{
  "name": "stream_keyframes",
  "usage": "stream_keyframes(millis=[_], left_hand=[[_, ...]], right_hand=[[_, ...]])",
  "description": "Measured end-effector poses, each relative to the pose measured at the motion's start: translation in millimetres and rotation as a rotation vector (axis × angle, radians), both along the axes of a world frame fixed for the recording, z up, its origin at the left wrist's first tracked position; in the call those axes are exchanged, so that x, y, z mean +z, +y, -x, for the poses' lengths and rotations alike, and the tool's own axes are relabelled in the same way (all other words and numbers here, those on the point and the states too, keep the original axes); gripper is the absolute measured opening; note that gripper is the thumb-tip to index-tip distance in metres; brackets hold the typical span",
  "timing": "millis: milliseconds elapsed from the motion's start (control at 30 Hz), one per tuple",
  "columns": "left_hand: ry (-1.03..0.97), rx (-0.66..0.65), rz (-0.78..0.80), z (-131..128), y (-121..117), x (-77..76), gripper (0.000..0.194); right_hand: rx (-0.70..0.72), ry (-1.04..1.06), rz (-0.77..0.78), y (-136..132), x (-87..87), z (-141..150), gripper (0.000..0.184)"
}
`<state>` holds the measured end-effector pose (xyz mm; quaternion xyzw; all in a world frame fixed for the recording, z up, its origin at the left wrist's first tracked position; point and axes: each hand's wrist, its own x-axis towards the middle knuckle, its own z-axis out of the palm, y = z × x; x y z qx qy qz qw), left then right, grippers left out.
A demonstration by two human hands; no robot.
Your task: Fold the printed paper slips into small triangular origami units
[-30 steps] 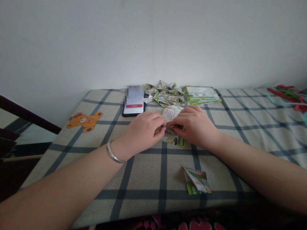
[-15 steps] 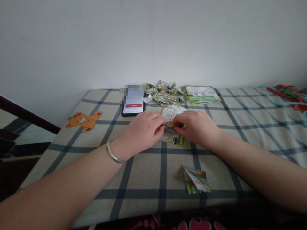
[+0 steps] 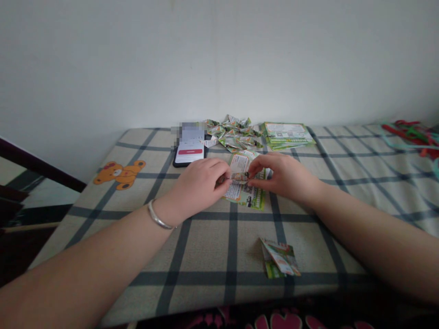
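Observation:
My left hand point(image 3: 208, 182), with a silver bangle on the wrist, pinches the left end of a small printed paper strip point(image 3: 239, 177). The thumb and forefinger of my right hand point(image 3: 279, 174) close on the strip's right end. Flat printed leaflets point(image 3: 245, 195) in green, white and orange lie on the cloth beneath and behind the strip. Nearer the table's front edge rests a folded leaflet piece point(image 3: 281, 258), touched by neither hand. Some of the paper is hidden behind my fingers.
A phone point(image 3: 188, 157) with a lit screen lies beyond my left hand. Several folded papers point(image 3: 236, 132) are heaped by the wall, beside a leaflet stack point(image 3: 288, 132). Red and green strips point(image 3: 411, 135) lie far right. The checked tablecloth point(image 3: 206, 256) bears a bear figure point(image 3: 120, 173).
My hands have drawn slightly apart, so more of the strip and the leaflet beneath shows between them. My right hand's fingers have lifted and spread a little. The folded piece in front has stayed put.

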<state>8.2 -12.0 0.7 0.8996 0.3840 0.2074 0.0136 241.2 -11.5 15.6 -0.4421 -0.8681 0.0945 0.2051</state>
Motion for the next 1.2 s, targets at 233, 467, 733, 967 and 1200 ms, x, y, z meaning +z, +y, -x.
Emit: stream_keyframes(millis=[233, 467, 733, 967, 1200], left_hand=[[0.016, 0.004, -0.008, -0.7, -1.9, 1.2, 0.004], [0.026, 0.012, -0.006, -0.7, -2.5, 2.6, 0.004], [0.032, 0.014, 0.005, -1.7, -1.4, -0.5, 0.010], [0.007, 0.000, 0.021, 0.5, 2.4, -5.5, 0.023], [0.003, 0.076, 0.011, -0.2, 4.1, -10.6, 0.028]], right_hand=[[0.013, -0.003, -0.054, -0.6, 0.0, -0.3, 0.009], [0.073, 0.104, 0.059, -1.8, -4.5, 7.5, 0.007], [0.118, 0.091, 0.016, 5.0, -14.2, 9.2, 0.006], [0.074, 0.083, 0.005, 7.3, -17.2, 10.5, 0.016], [0.003, 0.089, 0.084, 10.2, -17.3, 16.5, 0.018]])
